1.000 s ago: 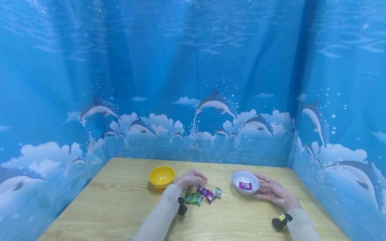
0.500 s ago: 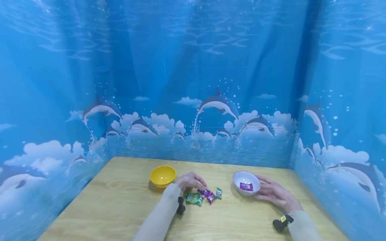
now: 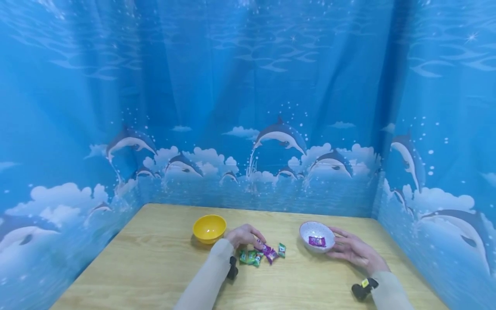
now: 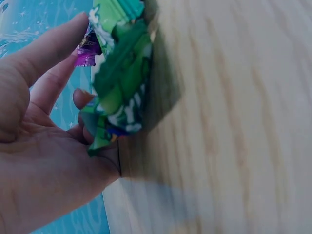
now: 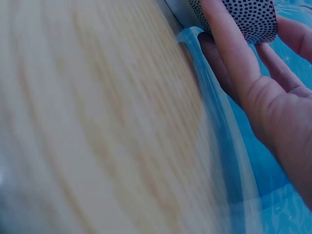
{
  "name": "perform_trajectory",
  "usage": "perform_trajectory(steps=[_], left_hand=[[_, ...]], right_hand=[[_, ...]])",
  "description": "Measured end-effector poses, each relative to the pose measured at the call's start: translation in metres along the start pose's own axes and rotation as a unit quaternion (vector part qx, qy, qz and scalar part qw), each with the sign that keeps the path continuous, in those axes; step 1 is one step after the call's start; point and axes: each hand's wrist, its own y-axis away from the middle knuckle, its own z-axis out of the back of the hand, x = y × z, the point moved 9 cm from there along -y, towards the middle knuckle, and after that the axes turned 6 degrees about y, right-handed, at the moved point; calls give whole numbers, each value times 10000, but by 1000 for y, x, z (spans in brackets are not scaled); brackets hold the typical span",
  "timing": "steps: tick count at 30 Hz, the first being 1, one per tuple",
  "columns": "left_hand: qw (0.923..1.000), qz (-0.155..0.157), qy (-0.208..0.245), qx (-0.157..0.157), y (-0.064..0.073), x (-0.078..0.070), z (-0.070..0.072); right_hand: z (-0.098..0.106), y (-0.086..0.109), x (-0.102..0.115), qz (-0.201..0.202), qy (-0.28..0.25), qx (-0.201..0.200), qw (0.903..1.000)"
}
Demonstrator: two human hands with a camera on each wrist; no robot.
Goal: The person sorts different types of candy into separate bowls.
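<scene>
Crinkly foil-wrapped candies, green and purple, lie clustered on the wooden table between a yellow bowl and a speckled bowl. Left hand rests its loosely curled fingertips on a purple piece, grip unconfirmed; right hand lies relaxed, fingers against the speckled bowl's side. Judged light, soft-wrapped and slippery; best pinched across the body or a twisted end.

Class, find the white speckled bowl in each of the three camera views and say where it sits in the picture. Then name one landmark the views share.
Head view: the white speckled bowl sits right of centre on the wooden table, with the right hand against its side.
Left wrist view: the bowl is not in it.
Right wrist view: its black-dotted outer wall is at the top edge, fingers lying against it.
Shared landmark: the table's wood grain.
</scene>
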Motion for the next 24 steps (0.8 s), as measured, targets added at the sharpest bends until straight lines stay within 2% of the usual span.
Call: perform_trajectory(steps=[6,16,24], left_hand=[[9996,202,-153,-134,-1,3,0],[9988,279,-259,-304,-4,5,0],[9983,305,-236,-432,-8,5,0]], right_hand=[[2,0,-2,-23,127,-24,9999],[1,0,-1,-1,188,144,9997],[2,1,1,18,289,-43,9996]])
